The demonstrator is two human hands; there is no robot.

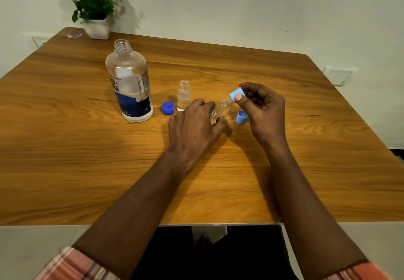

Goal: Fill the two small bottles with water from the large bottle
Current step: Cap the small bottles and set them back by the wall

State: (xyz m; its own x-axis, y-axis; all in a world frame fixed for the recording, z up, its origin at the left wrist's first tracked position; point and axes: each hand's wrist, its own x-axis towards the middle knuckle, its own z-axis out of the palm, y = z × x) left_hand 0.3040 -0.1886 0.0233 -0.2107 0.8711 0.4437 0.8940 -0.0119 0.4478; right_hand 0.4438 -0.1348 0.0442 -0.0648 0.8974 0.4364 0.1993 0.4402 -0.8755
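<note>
On the wooden table (pixel 65 148), the left hand (pixel 194 124) grips a tilted small bottle (pixel 222 109), while the right hand (pixel 262 109) pinches its light-blue cap (pixel 236 94) at the neck. A second light-blue cap (pixel 241 117) lies just beside. The other small bottle (pixel 183 96) stands upright and uncapped, a dark-blue cap (pixel 168 107) between it and the open large bottle (pixel 129 82). A potted plant (pixel 94 6) sits at the far left corner.

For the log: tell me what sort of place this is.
Probably a room in a home or small office, not a lab or kitchen: a wooden table against a plain white wall, a potted plant in the corner, wall sockets nearby.
</note>
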